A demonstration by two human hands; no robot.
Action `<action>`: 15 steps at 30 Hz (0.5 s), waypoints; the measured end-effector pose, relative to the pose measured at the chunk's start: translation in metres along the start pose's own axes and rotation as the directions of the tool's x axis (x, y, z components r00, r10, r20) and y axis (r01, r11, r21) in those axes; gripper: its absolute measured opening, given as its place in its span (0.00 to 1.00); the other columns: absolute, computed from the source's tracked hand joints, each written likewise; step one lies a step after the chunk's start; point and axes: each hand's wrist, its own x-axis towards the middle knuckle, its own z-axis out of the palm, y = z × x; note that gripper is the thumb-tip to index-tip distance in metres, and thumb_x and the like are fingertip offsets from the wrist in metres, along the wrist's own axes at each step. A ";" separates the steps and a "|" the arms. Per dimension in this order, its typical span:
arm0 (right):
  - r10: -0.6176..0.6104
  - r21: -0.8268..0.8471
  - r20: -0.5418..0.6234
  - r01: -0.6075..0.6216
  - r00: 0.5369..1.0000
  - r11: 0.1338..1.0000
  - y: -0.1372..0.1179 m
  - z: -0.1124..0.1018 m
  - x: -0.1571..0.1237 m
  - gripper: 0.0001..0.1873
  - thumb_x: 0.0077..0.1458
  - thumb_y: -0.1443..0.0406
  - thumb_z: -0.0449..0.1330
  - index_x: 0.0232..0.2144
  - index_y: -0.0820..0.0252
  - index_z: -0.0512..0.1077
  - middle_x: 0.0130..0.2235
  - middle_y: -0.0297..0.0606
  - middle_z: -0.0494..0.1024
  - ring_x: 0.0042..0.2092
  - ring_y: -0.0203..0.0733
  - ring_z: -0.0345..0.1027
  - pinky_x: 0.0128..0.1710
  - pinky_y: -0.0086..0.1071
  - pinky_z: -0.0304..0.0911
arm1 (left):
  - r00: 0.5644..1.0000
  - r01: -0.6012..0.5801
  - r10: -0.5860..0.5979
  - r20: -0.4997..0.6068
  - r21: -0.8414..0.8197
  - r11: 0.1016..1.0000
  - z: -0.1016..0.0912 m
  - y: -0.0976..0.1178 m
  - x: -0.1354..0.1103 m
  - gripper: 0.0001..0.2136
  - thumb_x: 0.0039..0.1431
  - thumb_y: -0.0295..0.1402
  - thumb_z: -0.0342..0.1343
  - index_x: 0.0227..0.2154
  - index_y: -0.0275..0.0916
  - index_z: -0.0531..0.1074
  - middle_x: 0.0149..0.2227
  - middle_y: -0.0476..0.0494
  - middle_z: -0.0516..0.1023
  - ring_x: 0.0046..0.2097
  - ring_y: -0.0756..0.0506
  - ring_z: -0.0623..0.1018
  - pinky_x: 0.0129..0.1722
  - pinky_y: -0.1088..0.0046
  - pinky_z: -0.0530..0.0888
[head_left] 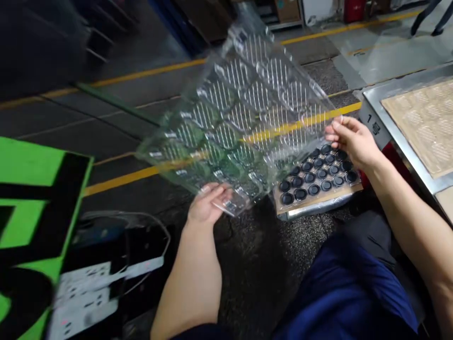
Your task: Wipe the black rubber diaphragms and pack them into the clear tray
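Between my two hands hangs a clear plastic blister tray (244, 113) with rows of ribbed pockets, tilted in the air. My left hand (208, 203) pinches its near edge. At its right corner, the fingers of my right hand (352, 139) are closed on the rim. The floor and a yellow line show through the pockets, and I see no parts in them. Below and behind the tray, partly covered by it, a second tray of black round parts (318, 177) lies on brown cardboard, close under my right hand.
On the right stands a metal-edged table (406, 141) bearing another clear tray (421, 118) on cardboard. A green and black panel (31, 189) is at the left. White power strips (85, 293) with cables lie below it. A person's legs (430, 16) show far off.
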 end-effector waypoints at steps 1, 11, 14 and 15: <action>-0.017 0.009 0.015 0.017 1.000 1.000 0.002 0.004 0.012 0.26 0.55 0.47 0.67 0.47 0.57 0.67 0.42 0.31 0.76 0.41 0.32 0.75 0.36 0.24 0.67 | 1.000 -0.009 0.009 -0.023 -0.026 1.000 -0.005 0.014 0.008 0.10 0.56 0.22 0.63 0.36 0.36 0.66 0.32 0.53 0.80 0.33 0.51 0.79 0.33 0.76 0.74; -0.035 -0.003 -0.129 0.035 0.991 0.999 0.036 -0.017 -0.011 0.28 0.54 0.45 0.67 0.48 0.53 0.67 0.38 0.31 0.77 0.33 0.30 0.72 0.30 0.25 0.66 | 0.992 0.085 -0.072 -0.101 0.124 0.989 0.017 0.037 0.038 0.10 0.62 0.29 0.63 0.36 0.35 0.65 0.26 0.57 0.75 0.27 0.55 0.74 0.27 0.80 0.66; 0.192 0.103 -0.262 -0.170 0.946 0.980 0.099 -0.042 -0.058 0.27 0.50 0.48 0.71 0.44 0.55 0.68 0.34 0.32 0.80 0.30 0.33 0.73 0.29 0.28 0.68 | 0.984 0.120 -0.093 -0.155 0.177 0.977 0.025 0.002 0.032 0.12 0.60 0.29 0.65 0.36 0.34 0.66 0.26 0.57 0.77 0.25 0.54 0.76 0.25 0.80 0.64; 0.279 0.170 -0.285 -0.239 0.917 0.956 0.121 -0.051 -0.073 0.28 0.48 0.49 0.72 0.44 0.55 0.68 0.34 0.33 0.80 0.31 0.35 0.74 0.31 0.30 0.69 | 0.981 0.130 -0.097 -0.168 0.194 0.972 0.027 -0.010 0.030 0.12 0.59 0.29 0.66 0.36 0.34 0.66 0.26 0.57 0.77 0.24 0.54 0.76 0.24 0.80 0.63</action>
